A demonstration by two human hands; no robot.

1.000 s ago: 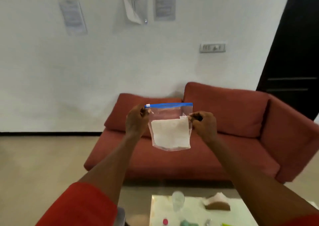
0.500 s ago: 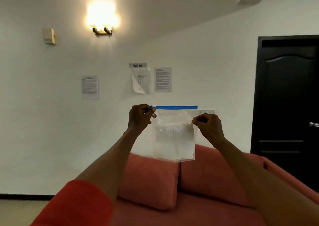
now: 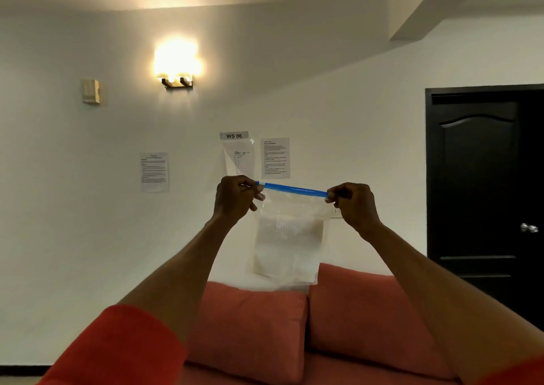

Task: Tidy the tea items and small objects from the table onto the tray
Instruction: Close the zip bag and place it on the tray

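Note:
A clear zip bag with a blue seal strip along its top hangs in the air in front of the white wall. My left hand pinches the strip's left end. My right hand pinches its right end, and the strip slopes slightly down to the right. A pale sheet or white content shows faintly inside the bag. The table and the tray are out of view.
A red sofa with two back cushions stands below my arms against the wall. Papers and a "WS 06" label are stuck on the wall. A lit wall lamp is up left, a dark door at right.
My view has tilted upward, so the table with its items dropped out of sight. My right hand moved from the bag's side edge up to the end of the blue strip.

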